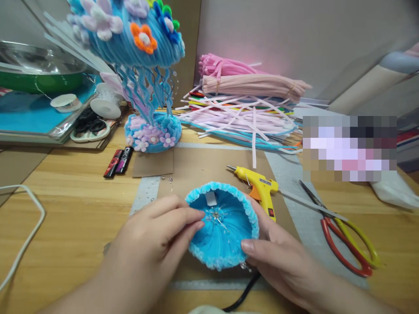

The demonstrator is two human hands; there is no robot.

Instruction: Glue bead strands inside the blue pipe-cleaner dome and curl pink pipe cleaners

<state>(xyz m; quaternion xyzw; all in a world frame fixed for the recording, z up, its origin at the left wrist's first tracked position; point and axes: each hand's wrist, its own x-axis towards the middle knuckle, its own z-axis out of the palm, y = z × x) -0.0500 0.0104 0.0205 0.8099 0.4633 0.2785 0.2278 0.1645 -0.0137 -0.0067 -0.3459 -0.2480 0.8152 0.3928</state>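
My left hand point(153, 240) comes in from the lower left, palm down, its fingers point(193, 216) curled over the near rim of the blue fuzzy dome point(222, 235) and pinching at the small clear beads and wire in its hollow middle. My right hand point(278, 257) reaches in from the lower right and cups the dome's right side, thumb pressed flat on the lower rim, the other fingers hidden behind it. The dome is tipped with its open side toward me, held just above the brown cardboard sheet point(196, 168) on the bench point(65, 209).

Just beyond my right hand lies a yellow glue gun point(258, 185), nozzle pointing left. To its right, red and yellow handled scissors point(347, 240) lie flat. A white cord point(29, 226) loops along the left edge of the bench.

Farther back stands a finished blue jellyfish lamp point(147, 65) dotted with flowers, two black lighters point(119, 161) lying near its base. Behind, a heap of pink and white pipe cleaners point(242, 104) rests against the wall.
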